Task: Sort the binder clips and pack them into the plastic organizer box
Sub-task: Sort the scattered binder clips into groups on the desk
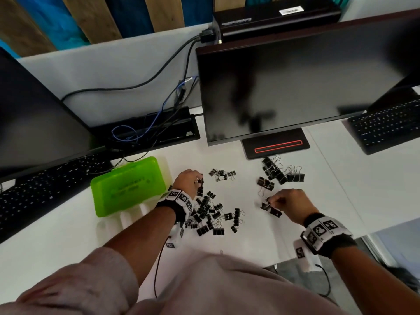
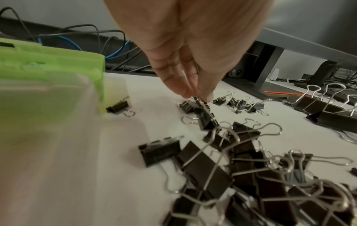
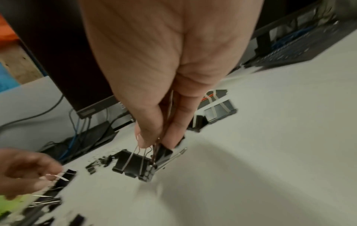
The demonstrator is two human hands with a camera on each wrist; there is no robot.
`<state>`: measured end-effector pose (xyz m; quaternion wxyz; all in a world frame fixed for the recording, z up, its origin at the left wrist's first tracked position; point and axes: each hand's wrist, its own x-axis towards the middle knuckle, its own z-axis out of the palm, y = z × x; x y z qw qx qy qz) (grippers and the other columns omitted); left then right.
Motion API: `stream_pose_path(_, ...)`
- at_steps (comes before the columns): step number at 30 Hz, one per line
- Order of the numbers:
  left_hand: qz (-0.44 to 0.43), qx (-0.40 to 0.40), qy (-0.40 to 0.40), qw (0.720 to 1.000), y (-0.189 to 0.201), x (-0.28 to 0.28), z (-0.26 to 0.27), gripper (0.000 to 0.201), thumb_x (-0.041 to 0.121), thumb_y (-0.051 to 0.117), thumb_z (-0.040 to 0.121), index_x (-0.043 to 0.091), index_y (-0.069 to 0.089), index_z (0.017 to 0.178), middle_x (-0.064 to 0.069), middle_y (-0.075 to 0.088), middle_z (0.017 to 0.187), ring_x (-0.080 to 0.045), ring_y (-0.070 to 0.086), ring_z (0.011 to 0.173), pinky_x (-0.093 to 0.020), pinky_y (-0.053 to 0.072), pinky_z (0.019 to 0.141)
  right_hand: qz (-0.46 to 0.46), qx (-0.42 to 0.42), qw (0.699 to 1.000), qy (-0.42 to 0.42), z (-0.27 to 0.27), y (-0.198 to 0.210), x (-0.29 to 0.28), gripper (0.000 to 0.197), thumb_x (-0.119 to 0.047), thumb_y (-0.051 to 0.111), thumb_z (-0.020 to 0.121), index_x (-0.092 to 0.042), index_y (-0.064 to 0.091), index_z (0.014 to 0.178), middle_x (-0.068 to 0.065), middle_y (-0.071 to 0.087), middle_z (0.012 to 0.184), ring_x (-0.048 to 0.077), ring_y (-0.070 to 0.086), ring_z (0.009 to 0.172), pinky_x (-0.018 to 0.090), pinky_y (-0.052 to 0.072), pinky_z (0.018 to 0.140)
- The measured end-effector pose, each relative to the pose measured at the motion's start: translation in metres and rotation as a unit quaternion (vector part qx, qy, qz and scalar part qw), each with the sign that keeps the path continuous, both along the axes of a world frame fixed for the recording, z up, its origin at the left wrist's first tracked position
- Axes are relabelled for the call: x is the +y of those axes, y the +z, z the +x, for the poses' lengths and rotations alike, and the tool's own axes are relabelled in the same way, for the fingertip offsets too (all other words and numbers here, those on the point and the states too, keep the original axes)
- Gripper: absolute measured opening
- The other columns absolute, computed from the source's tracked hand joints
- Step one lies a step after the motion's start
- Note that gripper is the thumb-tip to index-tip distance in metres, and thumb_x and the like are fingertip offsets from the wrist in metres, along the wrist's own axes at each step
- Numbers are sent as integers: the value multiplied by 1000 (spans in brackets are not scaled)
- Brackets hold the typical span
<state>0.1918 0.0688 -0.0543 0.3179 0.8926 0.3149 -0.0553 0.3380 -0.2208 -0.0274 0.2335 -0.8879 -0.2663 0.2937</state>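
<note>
White desk point(image 1: 284, 235) under two dark monitors, cables trailing along the back edge, and black metal binder clips scattered across the middle. Towards the left edge sits the translucent plastic organizer box with the lime-green lid point(image 1: 128, 186); from the head view the lid looks down, so nothing appears packed yet.

Left hand point(image 1: 187, 181) is down at the far end of the big mixed pile of clips point(image 1: 211, 214), fingertips point(image 2: 193, 91) pinched together on the wire handle of a small black clip point(image 2: 188, 105) lying on the desk. Right hand point(image 1: 292, 204) is over near the right side, thumb and fingers closed on the silver wire handles of a couple of medium black clips point(image 3: 135, 165), which hang from the grip just off the surface or barely touching it; which, I cannot tell.

Sorting looks well under way: a cluster of tiny clips point(image 1: 221, 175) sits beyond the pile, and a group of large clips point(image 1: 278, 172) lies near the monitor stand point(image 1: 276, 145).

To do this step well: lift by the handles, as both hands are doing, so neighbouring clips don't drag along by their tangled wires. Give a small shake before carrying. Drop each clip squarely into its size group and keep the groups well apart. One stray clip point(image 2: 117, 107) lies right against the box; don't forget it.
</note>
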Motion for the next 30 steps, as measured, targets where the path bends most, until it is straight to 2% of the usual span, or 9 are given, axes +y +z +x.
stream_pose_path(2, -8, 3, -7, 1000, 4, 0, -3, 24, 5, 60, 84, 15, 65, 105, -8, 62, 108, -24, 59, 100, -25, 43, 87, -14, -21, 1000, -6, 7, 2, -16, 11, -6, 71, 79, -15, 76, 83, 0, 73, 88, 9, 62, 77, 2, 41, 66)
stream_pose_path(5, -31, 22, -29, 999, 9, -2, -7, 31, 3, 65, 80, 13, 63, 110, -9, 61, 112, -24, 60, 97, -30, 48, 89, -31, -44, 999, -9, 18, 1, -27, 12, -7, 68, 81, -15, 76, 87, 5, 73, 92, 17, 64, 76, 23, 46, 75)
stream_pose_path(8, -33, 12, -34, 999, 11, -6, -11, 34, -6, 60, 80, 11, 64, 109, -9, 62, 110, -23, 61, 92, -25, 49, 81, -77, -48, 996, -1, 22, -2, -28, 12, -14, 68, 82, -21, 76, 88, 5, 72, 96, 17, 63, 77, 25, 46, 75)
stream_pose_path(12, -68, -28, 1, 997, 16, -10, -16, 31, -11, 55, 82, 11, 67, 99, -6, 62, 101, -15, 58, 82, -6, 42, 59, -173, -123, 977, 13, 18, 17, -11, 15, -31, 57, 88, -31, 70, 94, 5, 68, 104, 30, 64, 89, 35, 51, 74)
stream_pose_path(15, -95, -55, 14, 994, 24, -7, -19, 21, -4, 60, 82, 13, 69, 90, -3, 64, 90, -14, 60, 79, -12, 44, 64, -103, -195, 975, 18, 4, 31, 13, 14, -26, 55, 88, -26, 69, 86, 3, 70, 93, 29, 65, 79, 31, 47, 62)
stream_pose_path(18, -111, -65, 30, 991, 32, -1, -25, 17, 1, 66, 80, 14, 71, 88, -1, 66, 84, -9, 60, 76, -13, 48, 69, -45, -147, 983, 104, -20, 25, 42, 18, -27, 52, 91, -21, 69, 90, 2, 70, 94, 22, 66, 77, 30, 52, 65)
stream_pose_path(22, -117, -65, 70, 989, 41, 2, -34, 19, 8, 77, 72, 13, 72, 90, -4, 68, 85, -11, 61, 76, -15, 47, 70, -30, -81, 962, 260, -60, 8, 86, 23, -27, 50, 94, -21, 61, 114, 0, 64, 116, 16, 63, 92, 30, 52, 83)
stream_pose_path(27, -98, -42, 59, 992, 49, -3, -50, 8, 18, 74, 76, 14, 72, 84, -4, 72, 84, -13, 64, 78, -20, 48, 71, -10, -159, 894, 418, -89, -22, 129, 39, -19, 57, 88, -23, 53, 126, 7, 49, 133, 28, 52, 113, 43, 48, 92)
stream_pose_path(30, -95, -27, 68, 993, 48, -6, -58, 6, 16, 73, 77, 13, 72, 83, -4, 72, 84, -14, 64, 78, -21, 49, 73, -15, -187, 871, 453, -89, -28, 140, 35, -13, 53, 90, -21, 55, 124, 8, 52, 127, 28, 50, 112, 41, 50, 88)
